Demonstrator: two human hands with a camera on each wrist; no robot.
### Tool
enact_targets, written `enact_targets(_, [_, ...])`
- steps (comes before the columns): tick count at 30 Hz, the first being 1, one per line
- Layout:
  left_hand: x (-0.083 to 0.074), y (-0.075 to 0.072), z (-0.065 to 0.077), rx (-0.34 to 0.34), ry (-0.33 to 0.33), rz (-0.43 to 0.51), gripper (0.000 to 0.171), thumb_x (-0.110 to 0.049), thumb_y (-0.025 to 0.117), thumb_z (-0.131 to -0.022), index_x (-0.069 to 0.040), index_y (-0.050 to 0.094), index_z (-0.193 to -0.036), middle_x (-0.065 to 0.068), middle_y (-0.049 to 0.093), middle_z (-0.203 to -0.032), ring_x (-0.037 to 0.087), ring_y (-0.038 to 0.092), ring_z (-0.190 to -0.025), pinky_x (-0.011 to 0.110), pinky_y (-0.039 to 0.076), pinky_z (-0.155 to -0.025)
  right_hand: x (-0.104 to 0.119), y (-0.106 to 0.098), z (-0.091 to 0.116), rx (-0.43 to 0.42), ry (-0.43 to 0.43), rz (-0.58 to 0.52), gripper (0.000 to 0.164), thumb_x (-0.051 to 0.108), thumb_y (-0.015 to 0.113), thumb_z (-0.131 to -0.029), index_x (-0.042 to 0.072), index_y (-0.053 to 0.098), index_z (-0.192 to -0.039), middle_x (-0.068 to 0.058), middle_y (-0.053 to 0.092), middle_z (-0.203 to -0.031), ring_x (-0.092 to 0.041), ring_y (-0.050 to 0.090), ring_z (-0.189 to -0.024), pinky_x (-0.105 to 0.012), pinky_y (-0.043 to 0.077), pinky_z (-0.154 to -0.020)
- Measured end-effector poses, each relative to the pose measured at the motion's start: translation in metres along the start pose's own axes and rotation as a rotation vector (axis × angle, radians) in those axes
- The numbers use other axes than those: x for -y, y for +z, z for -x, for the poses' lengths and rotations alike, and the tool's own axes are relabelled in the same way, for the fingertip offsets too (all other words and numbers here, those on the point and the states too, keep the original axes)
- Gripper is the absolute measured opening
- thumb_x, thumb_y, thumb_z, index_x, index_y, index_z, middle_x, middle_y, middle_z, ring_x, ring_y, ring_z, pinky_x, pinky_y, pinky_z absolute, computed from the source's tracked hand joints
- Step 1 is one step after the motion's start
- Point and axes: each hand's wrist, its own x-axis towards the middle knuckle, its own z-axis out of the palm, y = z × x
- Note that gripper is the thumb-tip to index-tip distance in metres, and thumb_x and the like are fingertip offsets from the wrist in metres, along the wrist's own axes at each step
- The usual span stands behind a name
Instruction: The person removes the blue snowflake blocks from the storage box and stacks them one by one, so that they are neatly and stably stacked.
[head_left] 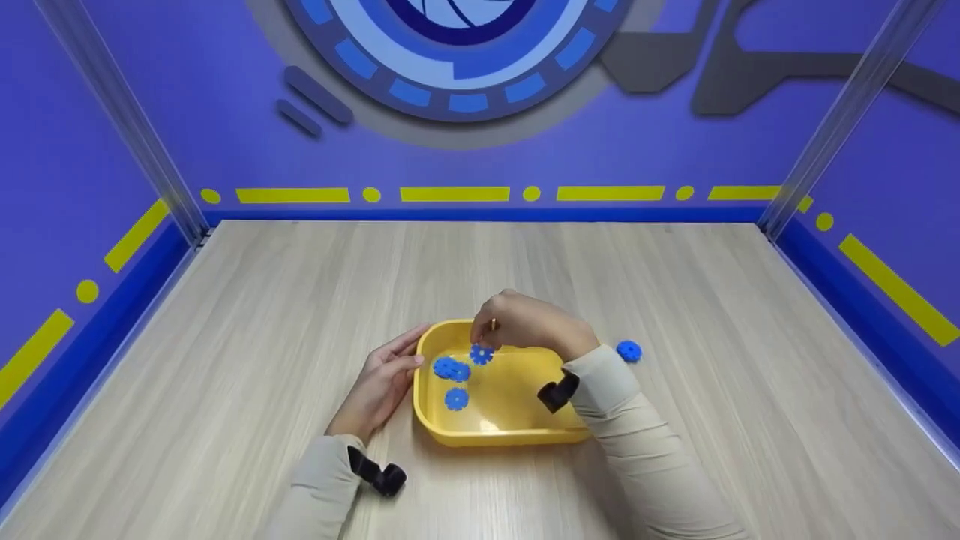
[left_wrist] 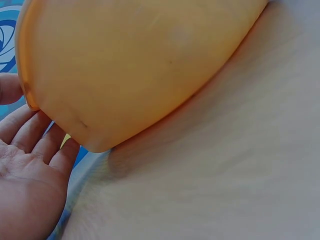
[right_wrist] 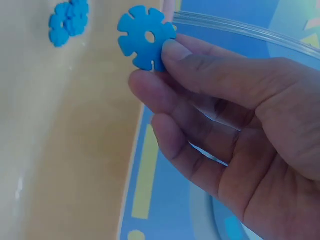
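My right hand (head_left: 525, 319) is over the back side of a yellow plastic bin (head_left: 502, 439). Between thumb and fingers it pinches a blue notched disc (right_wrist: 145, 37) with a hole in its centre, a snowflake-shaped building piece. At the bin's left end, my left hand (head_left: 382, 386) holds the rim, thumb at the edge and fingers along the outer wall. The left wrist view shows that left hand (left_wrist: 35, 165) against the bin's outside (left_wrist: 135, 65). Several more blue discs (head_left: 456, 399) lie inside the bin's left part, some overlapping.
On the wooden table (head_left: 300, 300), right of the bin, lies a blue piece (head_left: 628, 350), perhaps several discs together. Blue-purple panels (head_left: 225, 150) with yellow marks enclose the back and sides. My right forearm (head_left: 645, 450) covers the bin's right end.
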Motion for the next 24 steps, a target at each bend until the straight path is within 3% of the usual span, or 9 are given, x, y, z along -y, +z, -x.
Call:
enact_targets(7, [0.000, 0.001, 0.001, -0.007, 0.000, -0.002, 0.061, 0.006, 0.053, -0.086, 0.008, 0.034, -0.145, 0.021, 0.035, -0.152, 0.018, 0.045, -0.133, 0.027, 0.042, -0.108, -0.008, -0.013, 0.020, -0.072, -0.004, -0.013, 0.017, 0.002, 0.066, -0.087, 0.006, 0.076, -0.101, -0.005, 0.074, -0.095, -0.014, 0.066, -0.083, -0.026, 0.058, -0.079])
enact_targets(13, [0.000, 0.000, 0.001, -0.007, 0.010, -0.003, 0.061, 0.005, 0.053, -0.086, 0.008, 0.034, -0.145, 0.022, 0.035, -0.151, 0.018, 0.045, -0.133, 0.028, 0.041, -0.108, -0.021, -0.020, 0.040, -0.159, -0.019, -0.015, 0.016, 0.004, 0.064, -0.089, 0.005, 0.075, -0.101, -0.006, 0.073, -0.095, -0.016, 0.066, -0.083, -0.026, 0.058, -0.076])
enact_targets(24, [0.000, 0.000, 0.001, 0.026, 0.029, 0.013, 0.061, 0.006, 0.052, -0.087, 0.010, 0.031, -0.145, 0.024, 0.034, -0.151, 0.018, 0.046, -0.131, 0.031, 0.040, -0.110, -0.048, -0.018, 0.072, -0.338, 0.028, -0.050, 0.014, 0.004, 0.065, -0.088, 0.004, 0.075, -0.098, -0.007, 0.073, -0.093, -0.017, 0.067, -0.081, -0.029, 0.059, -0.074])
